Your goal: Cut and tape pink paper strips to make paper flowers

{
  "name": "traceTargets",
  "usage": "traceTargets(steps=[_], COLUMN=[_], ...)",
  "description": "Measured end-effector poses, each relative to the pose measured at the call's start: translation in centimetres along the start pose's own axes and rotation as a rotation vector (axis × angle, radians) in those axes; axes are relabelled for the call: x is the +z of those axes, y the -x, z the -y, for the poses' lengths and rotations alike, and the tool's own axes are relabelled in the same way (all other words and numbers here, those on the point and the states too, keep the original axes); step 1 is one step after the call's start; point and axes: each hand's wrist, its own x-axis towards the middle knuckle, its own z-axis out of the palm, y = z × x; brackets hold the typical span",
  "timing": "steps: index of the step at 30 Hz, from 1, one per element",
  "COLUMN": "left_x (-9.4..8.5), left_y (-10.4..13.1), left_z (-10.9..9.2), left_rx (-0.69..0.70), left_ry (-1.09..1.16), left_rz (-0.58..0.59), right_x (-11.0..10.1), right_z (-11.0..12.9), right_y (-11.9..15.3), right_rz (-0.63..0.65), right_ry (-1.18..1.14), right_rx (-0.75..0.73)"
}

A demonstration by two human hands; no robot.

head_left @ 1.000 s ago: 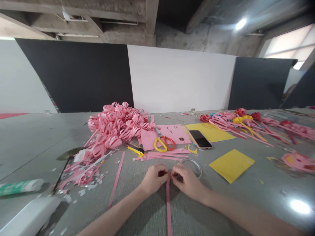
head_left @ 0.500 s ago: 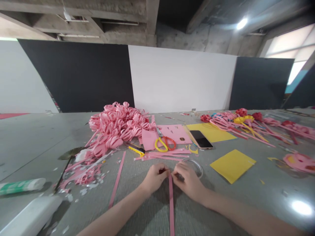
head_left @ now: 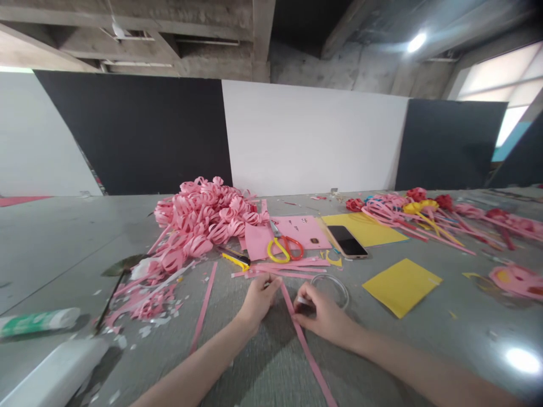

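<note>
A long pink paper strip (head_left: 311, 362) runs from between my hands down to the bottom edge. My left hand (head_left: 259, 299) pinches its upper end between thumb and fingers. Just right of the strip, my right hand (head_left: 319, 311) has curled fingers, with the thumb touching the strip's edge; a small whitish piece shows at its fingers. A roll of clear tape (head_left: 339, 288) lies behind my right hand. Another pink strip (head_left: 204, 305) lies flat to the left. Several pink strips (head_left: 297, 265) lie beyond my hands, below scissors (head_left: 280, 249) with yellow and red handles.
A heap of pink paper loops (head_left: 207, 215) stands at the back left. Nearby lie a yellow cutter (head_left: 235, 260), a phone (head_left: 347, 242), yellow paper (head_left: 402, 287), a green-white tube (head_left: 40, 321), a white box (head_left: 57, 373), paper scraps and paper flowers (head_left: 419, 204).
My left hand has moved slightly left and away from me with the strip's end. My hands are farther apart, and the strip now slants toward the lower right.
</note>
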Motion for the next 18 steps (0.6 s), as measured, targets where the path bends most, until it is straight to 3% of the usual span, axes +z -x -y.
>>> traceTargets(steps=[4, 8, 10, 14, 18], left_x=[-0.2, -0.6, -0.9, -1.2, -0.8], left_y=[-0.1, 0.0, 0.2, 1.1, 1.7], left_z=[-0.3, -1.0, -1.6, -2.7, -2.6], left_rx=[0.003, -0.158, -0.26, -0.443, -0.496], left_ry=[0.031, 0.24, 0.335, 0.363, 0.324], left_rz=[0.046, 0.106, 0.25, 0.649, 0.85], right_x=[-0.1, 0.0, 0.0, -0.1, -0.1], right_z=[-0.1, -0.9, -1.4, -2.0, -2.4], right_y=[-0.1, -0.2, -0.3, -0.5, -0.6], right_rz=[-0.022, -0.127, -0.198, -0.303, -0.354], right_ry=[-0.014, -0.104, -0.111, -0.092, -0.107], right_rx=[0.021, 0.067, 0.085, 0.118, 0.128])
